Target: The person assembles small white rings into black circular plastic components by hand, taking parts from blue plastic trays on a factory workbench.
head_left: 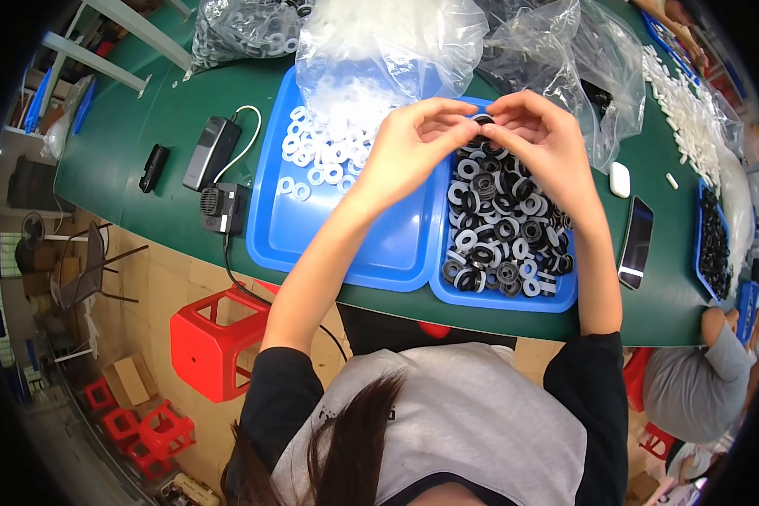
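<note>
A small black ring (483,121) sat pinched between both hands above the far end of the right blue tray (502,301). The left hand (415,143) and right hand (538,135) curled closed, fingertips meeting on it. Black-and-white assembled rings (502,228) filled that tray; white rings (325,148) lay in the left blue tray (346,253).

Both hands (481,126) meet over the far end of the right blue tray (514,299), which is packed with black and white rings (502,228); at twelve o'clock clear plastic bags (396,42) wall off the far desk (143,143); at nine o'clock the left blue tray (312,244) has bare floor in its near half, white rings (320,148) crowding the far half; at three o'clock a phone (635,243) and a small white case (620,179) lie on open green.
</note>
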### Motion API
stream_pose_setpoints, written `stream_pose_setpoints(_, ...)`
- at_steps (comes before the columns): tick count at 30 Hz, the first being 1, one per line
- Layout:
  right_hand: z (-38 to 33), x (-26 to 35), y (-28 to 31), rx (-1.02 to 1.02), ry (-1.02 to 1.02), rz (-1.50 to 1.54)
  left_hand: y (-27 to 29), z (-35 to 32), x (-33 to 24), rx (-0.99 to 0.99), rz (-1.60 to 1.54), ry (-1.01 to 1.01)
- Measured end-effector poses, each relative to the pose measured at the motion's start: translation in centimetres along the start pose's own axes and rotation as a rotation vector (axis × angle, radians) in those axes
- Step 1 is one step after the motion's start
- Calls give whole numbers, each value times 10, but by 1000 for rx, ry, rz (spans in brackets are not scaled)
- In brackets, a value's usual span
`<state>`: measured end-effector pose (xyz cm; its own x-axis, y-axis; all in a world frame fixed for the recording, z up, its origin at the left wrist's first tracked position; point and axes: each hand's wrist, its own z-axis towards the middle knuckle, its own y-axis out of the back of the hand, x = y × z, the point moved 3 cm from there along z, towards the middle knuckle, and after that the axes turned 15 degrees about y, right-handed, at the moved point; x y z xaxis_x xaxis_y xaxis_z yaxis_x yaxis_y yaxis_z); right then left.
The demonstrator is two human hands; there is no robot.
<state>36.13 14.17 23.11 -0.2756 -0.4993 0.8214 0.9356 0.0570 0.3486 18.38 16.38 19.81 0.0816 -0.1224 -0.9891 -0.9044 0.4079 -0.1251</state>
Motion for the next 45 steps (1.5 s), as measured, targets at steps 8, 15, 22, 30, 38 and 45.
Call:
stream_pose_setpoints(8, 11, -33, 64, -17, 52, -386, 49, -2, 26, -541, 1151, -130)
stream_pose_setpoints(15, -8, -114, 170, -559, 38, -602, 41, -5, 27, -617, 1400, 131)
stream_pose_setpoints(22, -24, -167, 158, -52, -69, -865, 40, -10, 27, -636, 1552, 165)
stream_pose_setpoints(30, -29, -174, 150, 4, 3, -1044, 32, -8, 14, -682, 1375, -35)
stream_pose_setpoints(38, -27, -174, 148, -9, 34, -993, 22, -5, 6, -223, 522, 255)
stream_pose_setpoints(45, -26, -159, 146, -32, -4, -983, 13, -6, -9, -46, 2, 217)
